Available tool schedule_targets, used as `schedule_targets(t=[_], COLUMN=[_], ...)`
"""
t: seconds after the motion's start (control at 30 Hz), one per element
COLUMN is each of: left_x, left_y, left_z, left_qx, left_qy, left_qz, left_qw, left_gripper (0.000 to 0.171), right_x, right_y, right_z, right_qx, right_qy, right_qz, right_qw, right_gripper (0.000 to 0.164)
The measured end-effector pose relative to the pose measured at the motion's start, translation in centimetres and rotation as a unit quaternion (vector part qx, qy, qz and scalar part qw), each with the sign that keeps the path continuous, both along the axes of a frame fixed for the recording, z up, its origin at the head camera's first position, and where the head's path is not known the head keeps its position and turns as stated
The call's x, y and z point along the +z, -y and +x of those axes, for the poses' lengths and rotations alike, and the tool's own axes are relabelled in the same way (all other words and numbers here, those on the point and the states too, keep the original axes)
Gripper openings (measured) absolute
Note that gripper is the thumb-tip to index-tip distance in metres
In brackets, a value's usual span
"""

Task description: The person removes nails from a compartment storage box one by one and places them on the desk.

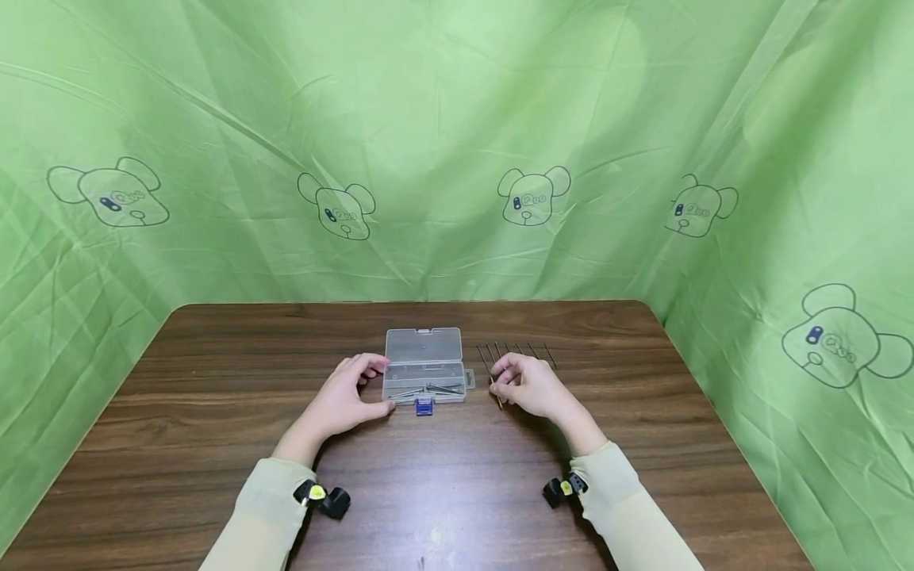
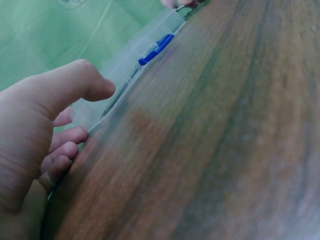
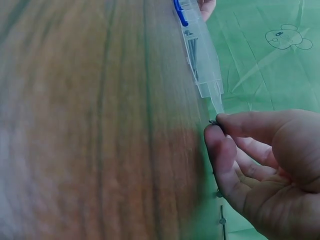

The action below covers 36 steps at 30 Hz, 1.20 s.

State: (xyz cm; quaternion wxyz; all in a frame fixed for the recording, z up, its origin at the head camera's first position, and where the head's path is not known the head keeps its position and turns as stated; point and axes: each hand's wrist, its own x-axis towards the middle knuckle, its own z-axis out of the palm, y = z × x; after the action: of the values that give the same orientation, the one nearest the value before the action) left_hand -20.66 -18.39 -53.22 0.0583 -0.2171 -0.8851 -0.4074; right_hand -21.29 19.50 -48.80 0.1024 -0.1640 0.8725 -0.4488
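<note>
A clear plastic storage box (image 1: 424, 371) lies on the table with its lid (image 1: 424, 345) raised at the back and a blue latch (image 1: 424, 407) at the front. Several metal nails (image 1: 444, 388) are inside, along the front. My left hand (image 1: 348, 399) holds the box's left end, thumb by the front corner and fingers towards the back. To the right of the box, my right hand (image 1: 530, 386) pinches one thin nail (image 1: 497, 400) between thumb and fingertips. In the right wrist view, only a dark end of that nail (image 3: 213, 122) shows.
More nails (image 1: 550, 355) lie in a row behind and beside the right hand, some partly hidden by it. A clear hanging tab (image 1: 470, 378) sticks out from the box's right end. Green cloth (image 1: 428, 262) hangs behind the brown wooden table (image 1: 236, 357).
</note>
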Motion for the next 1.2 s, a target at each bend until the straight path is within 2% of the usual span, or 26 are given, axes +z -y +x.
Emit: schedule_targets(t=[0.3,1.2], left_x=[0.31,0.11], left_y=[-0.03,-0.09], left_z=[0.06,0.04], left_qx=[0.003,0.001], left_qy=[0.000,-0.001], left_qz=[-0.006,-0.001], left_qw=[1.0000,1.0000], left_gripper=[0.068,0.068], right_x=[-0.28,-0.31], right_y=[0.12,0.49], right_z=[-0.11,-0.02], right_qx=[0.006,0.002], right_qy=[0.010,-0.020], right_qz=[-0.011,0.038], right_qw=[1.000,0.999], right_gripper=[0.021,0.019])
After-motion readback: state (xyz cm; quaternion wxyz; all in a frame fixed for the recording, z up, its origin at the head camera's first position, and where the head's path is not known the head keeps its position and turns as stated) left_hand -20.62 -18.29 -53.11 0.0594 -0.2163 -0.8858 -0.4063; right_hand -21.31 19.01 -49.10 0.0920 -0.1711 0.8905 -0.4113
